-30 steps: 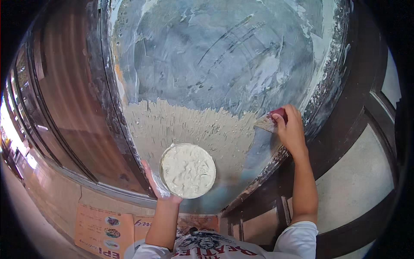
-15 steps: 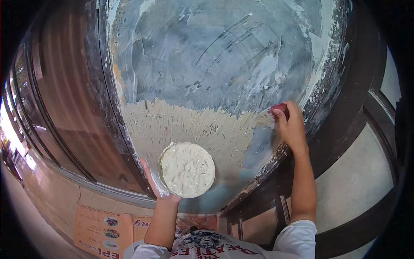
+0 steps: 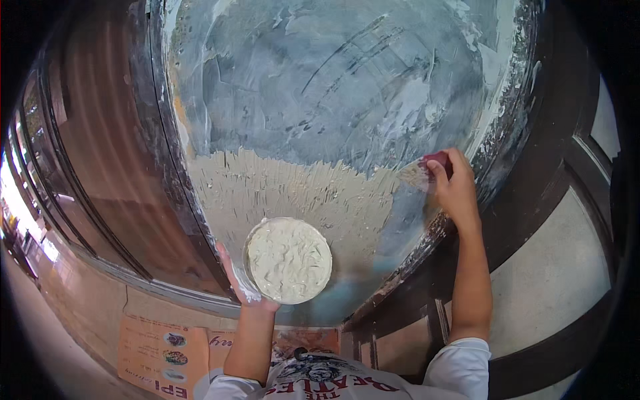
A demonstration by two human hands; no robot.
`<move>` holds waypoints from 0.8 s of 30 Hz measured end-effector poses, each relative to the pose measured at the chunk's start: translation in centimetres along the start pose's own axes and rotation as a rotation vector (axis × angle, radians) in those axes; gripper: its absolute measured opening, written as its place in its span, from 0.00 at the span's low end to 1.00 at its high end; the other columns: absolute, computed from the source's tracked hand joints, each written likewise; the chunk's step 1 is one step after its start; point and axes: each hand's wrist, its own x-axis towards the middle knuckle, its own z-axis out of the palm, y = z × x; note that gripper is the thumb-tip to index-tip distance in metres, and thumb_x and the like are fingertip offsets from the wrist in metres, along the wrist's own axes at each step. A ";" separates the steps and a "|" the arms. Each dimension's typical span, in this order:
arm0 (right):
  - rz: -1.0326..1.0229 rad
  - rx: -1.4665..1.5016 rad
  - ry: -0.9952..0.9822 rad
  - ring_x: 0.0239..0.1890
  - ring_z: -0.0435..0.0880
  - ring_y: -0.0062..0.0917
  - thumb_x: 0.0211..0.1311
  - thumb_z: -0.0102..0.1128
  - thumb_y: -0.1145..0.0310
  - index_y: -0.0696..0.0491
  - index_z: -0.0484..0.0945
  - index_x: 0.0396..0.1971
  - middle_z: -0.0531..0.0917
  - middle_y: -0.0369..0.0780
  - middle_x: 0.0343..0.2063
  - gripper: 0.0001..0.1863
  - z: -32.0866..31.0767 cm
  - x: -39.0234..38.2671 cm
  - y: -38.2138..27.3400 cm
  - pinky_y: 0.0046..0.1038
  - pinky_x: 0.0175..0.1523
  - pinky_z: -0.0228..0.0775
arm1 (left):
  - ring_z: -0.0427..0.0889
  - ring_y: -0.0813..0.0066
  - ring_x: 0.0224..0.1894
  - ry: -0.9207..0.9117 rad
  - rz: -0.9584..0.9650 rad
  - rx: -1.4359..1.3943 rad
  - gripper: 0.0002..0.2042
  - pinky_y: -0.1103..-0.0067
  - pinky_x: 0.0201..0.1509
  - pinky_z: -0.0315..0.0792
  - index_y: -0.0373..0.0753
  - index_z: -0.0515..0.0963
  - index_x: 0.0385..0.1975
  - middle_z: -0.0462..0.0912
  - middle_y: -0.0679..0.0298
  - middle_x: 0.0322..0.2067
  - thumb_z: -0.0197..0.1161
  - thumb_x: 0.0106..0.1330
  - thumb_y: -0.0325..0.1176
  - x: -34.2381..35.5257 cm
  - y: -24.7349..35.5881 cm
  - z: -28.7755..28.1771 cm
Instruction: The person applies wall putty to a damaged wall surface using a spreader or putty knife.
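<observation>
I read the coating on the wall (image 3: 333, 87) as partly laid. A band of beige paste (image 3: 233, 190) crosses its lower part from about 9 o'clock to 2 o'clock of my view's middle and reaches down past 6 o'clock, ending at the top in a ragged, toothed edge. What I judge left is the blue-grey area above it, toward 12 o'clock, and a smooth bluish patch at 3 to 4 o'clock, between the band and the dark, chipped border. Pale streaks already mark the upper area, and I cannot tell whether it needs more.

At 3 o'clock my right hand (image 3: 457, 190) has thumb and fingers clamped on the red handle of a scraper (image 3: 415, 175). Its smeared blade lies at the band's right end, apparently against the wall.

At 7 o'clock, the tub (image 3: 289, 261) rests on my left hand (image 3: 241, 285), which holds it from below and from the left; the fingers underneath are hidden from me. The tub is round and looks nearly full of creamy off-white paste, its surface ridged and lumpy. White smears show on that palm.
</observation>
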 end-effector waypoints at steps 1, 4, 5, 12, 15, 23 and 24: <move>0.001 0.001 -0.001 0.45 0.77 0.50 0.67 0.64 0.65 0.58 0.77 0.42 0.79 0.50 0.38 0.13 -0.1 -0.1 0.0 0.43 0.52 0.68 | 0.73 0.47 0.66 0.002 0.000 0.001 0.46 0.49 0.68 0.69 0.36 0.69 0.68 0.71 0.50 0.68 0.47 0.66 0.75 -0.1 0.0 -0.1; 0.036 0.011 -0.064 0.45 0.76 0.49 0.67 0.64 0.66 0.59 0.76 0.41 0.79 0.49 0.39 0.12 -0.2 -0.8 1.1 0.43 0.52 0.68 | 0.73 0.46 0.65 0.054 0.032 0.024 0.46 0.50 0.67 0.70 0.36 0.69 0.68 0.71 0.49 0.67 0.47 0.66 0.75 -0.2 0.2 -0.4; 0.033 0.014 -0.066 0.45 0.76 0.49 0.67 0.64 0.66 0.59 0.76 0.41 0.79 0.49 0.39 0.12 0.1 -1.5 1.0 0.43 0.52 0.68 | 0.74 0.46 0.65 0.040 0.016 0.004 0.46 0.49 0.67 0.70 0.36 0.70 0.67 0.72 0.49 0.67 0.47 0.65 0.75 -0.3 0.3 -0.5; -0.010 -0.076 -0.028 0.46 0.76 0.50 0.68 0.62 0.64 0.59 0.76 0.43 0.79 0.50 0.40 0.14 0.7 -1.3 0.8 0.43 0.53 0.68 | 0.73 0.46 0.66 -0.012 -0.020 0.015 0.47 0.49 0.67 0.70 0.37 0.68 0.69 0.71 0.50 0.68 0.47 0.65 0.76 -0.5 0.4 -0.8; 0.053 -0.001 -0.047 0.46 0.76 0.51 0.68 0.62 0.63 0.59 0.76 0.43 0.79 0.50 0.39 0.14 0.0 -0.4 0.7 0.44 0.52 0.68 | 0.73 0.47 0.66 -0.002 0.011 0.000 0.47 0.49 0.67 0.70 0.38 0.68 0.69 0.70 0.50 0.68 0.48 0.65 0.76 -0.6 0.2 -0.5; -0.060 -0.133 -0.012 0.47 0.75 0.49 0.66 0.65 0.67 0.58 0.76 0.43 0.79 0.48 0.40 0.13 1.1 -1.9 0.5 0.43 0.53 0.68 | 0.72 0.46 0.67 0.108 0.091 0.080 0.47 0.49 0.68 0.69 0.38 0.68 0.69 0.70 0.50 0.68 0.47 0.65 0.76 -0.6 0.3 -1.4; -0.059 -0.135 -0.011 0.47 0.75 0.49 0.66 0.65 0.67 0.58 0.76 0.43 0.79 0.48 0.40 0.13 1.0 -1.6 0.5 0.43 0.53 0.68 | 0.72 0.46 0.67 0.098 0.085 0.086 0.47 0.49 0.68 0.68 0.38 0.68 0.69 0.70 0.50 0.69 0.47 0.65 0.76 -0.6 0.3 -1.4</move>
